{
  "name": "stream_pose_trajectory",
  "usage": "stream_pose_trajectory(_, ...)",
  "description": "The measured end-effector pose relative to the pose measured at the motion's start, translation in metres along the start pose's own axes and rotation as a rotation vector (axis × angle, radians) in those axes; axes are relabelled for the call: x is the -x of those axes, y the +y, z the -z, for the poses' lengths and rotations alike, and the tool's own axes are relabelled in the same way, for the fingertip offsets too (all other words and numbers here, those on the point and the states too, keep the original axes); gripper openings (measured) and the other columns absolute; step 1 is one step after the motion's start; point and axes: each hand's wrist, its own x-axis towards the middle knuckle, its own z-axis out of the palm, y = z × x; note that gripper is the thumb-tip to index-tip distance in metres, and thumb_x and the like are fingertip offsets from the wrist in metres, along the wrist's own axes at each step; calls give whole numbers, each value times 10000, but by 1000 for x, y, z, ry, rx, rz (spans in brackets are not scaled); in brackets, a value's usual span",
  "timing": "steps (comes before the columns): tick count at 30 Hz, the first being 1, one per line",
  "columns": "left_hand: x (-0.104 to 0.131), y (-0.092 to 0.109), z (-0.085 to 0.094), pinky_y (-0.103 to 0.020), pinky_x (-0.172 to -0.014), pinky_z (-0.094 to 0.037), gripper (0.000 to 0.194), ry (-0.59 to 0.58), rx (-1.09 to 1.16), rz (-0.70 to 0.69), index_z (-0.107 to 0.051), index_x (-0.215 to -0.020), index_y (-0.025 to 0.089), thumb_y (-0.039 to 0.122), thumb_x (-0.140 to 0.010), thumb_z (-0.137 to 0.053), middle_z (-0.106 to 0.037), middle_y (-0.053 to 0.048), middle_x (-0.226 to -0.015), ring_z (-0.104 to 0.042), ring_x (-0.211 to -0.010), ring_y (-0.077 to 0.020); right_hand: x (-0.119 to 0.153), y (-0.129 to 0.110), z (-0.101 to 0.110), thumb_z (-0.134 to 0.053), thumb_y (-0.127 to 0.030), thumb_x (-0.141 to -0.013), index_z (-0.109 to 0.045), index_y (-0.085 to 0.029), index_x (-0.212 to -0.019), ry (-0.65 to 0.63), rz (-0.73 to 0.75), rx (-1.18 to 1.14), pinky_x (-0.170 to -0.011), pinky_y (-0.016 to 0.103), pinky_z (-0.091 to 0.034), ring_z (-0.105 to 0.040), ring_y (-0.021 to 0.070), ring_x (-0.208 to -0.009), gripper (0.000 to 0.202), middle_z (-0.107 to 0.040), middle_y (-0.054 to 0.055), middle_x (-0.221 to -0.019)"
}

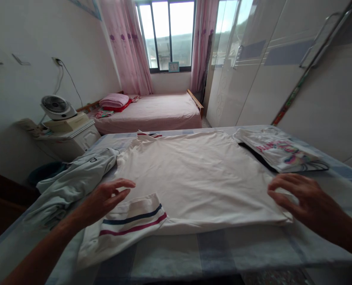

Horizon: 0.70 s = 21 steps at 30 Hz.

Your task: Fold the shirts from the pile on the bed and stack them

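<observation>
Facing us, the white shirt (194,174) lies spread out, lightly wrinkled, on the cloth-covered counter (182,253). Our left hand (106,194) is over the shirt's left side, just beyond its near sleeve (134,219), which bears a navy and a dark red stripe; its thumb and finger are slightly apart, with nothing between them. Our right hand (308,196) is at the shirt's right edge, fingers curved and thumb tip close to the index; we cannot tell whether it has hold of fabric. Left of the shirt sits a bunched grey garment (77,180), and off its far right corner a folded printed top (286,150). Beyond the shirt we see a pink-covered bed (164,113).
</observation>
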Motion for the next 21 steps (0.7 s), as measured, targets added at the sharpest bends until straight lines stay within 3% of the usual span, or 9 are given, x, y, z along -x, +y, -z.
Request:
stream_pose_trajectory(3, -20, 15, -37, -419, -1073, -358, 427, 53, -90, -287, -585, -1249, 239, 441, -896, -453, -452, -77, -1429, -412, -1304, -271, -28, -41, -18, -425, -458, -895, -602, -283, -1150, -25, 55, -66, -1000, 449, -385, -485, 254, -1230, 357, -574, 72, -1288)
stream_pose_trajectory(6, -15, 32, -75, -488, -1109, -302, 468, -88, -188, -513, -494, -1341, 306, 419, -887, -499, -352, -41, -1494, -251, -1398, -287, -36, -56, -53, -417, -460, -901, -487, -287, -1336, -167, 135, -58, -1069, 477, -308, -316, 254, -1365, 473, -406, 65, -1462)
stream_pose_trajectory(9, 4, 43, -93, -530, -1118, -257, 553, -237, -230, -636, -383, -1408, 350, 467, -881, -502, -332, -25, -1500, -256, -1394, -300, -21, -27, -82, -394, -497, -888, -496, -242, -1341, -274, 44, 31, -1057, 507, -319, -346, 281, -1348, 530, -407, 104, -1456)
stream_pose_trajectory(11, 13, 47, -91, -508, -1124, -257, 567, -286, -207, -642, -369, -1417, 342, 476, -881, -498, -356, -28, -1488, -301, -1377, -289, -5, 10, -88, -351, -516, -889, -496, -167, -1340, -227, -101, 115, -1044, 514, -337, -381, 299, -1324, 588, -429, 160, -1428)
stream_pose_trajectory(13, 15, 52, -83, -439, -1109, -319, 478, -304, -146, -619, -486, -1340, 330, 464, -882, -503, -453, -27, -1431, -387, -1334, -264, 5, 46, -85, -345, -515, -879, -541, -137, -1288, -155, -207, 172, -1009, 544, -366, -425, 332, -1287, 590, -492, 198, -1367)
stream_pose_trajectory(15, 7, 55, -74, -364, -1051, -403, 354, -260, -82, -548, -610, -1209, 308, 425, -908, -465, -568, -31, -1326, -502, -1240, -228, 2, 61, -76, -350, -523, -871, -569, -159, -1251, -116, -217, 164, -977, 563, -392, -454, 349, -1259, 570, -541, 193, -1317)
stream_pose_trajectory(17, -8, 54, -68, -328, -995, -452, 339, -151, -66, -452, -657, -1136, 281, 372, -943, -392, -605, -43, -1275, -568, -1155, -200, -18, 45, -71, -330, -524, -886, -537, -168, -1285, -76, -180, 111, -1008, 543, -372, -425, 325, -1288, 573, -518, 178, -1347)
stream_pose_trajectory(19, -29, 47, -69, -366, -1027, -424, 368, -24, -138, -389, -633, -1187, 257, 347, -951, -365, -532, -64, -1359, -521, -1214, -218, -46, 4, -75, -302, -520, -910, -454, -175, -1364, -79, -101, 14, -1069, 492, -315, -348, 276, -1347, 590, -422, 153, -1436)
stream_pose_trajectory(21, -49, 34, -75, -451, -1091, -334, 400, 61, -262, -368, -575, -1271, 244, 373, -937, -398, -406, -84, -1460, -378, -1335, -268, -77, -45, -88, -279, -516, -925, -388, -210, -1415, -140, 8, -84, -1085, 471, -290, -284, 246, -1381, 588, -337, 118, -1494)
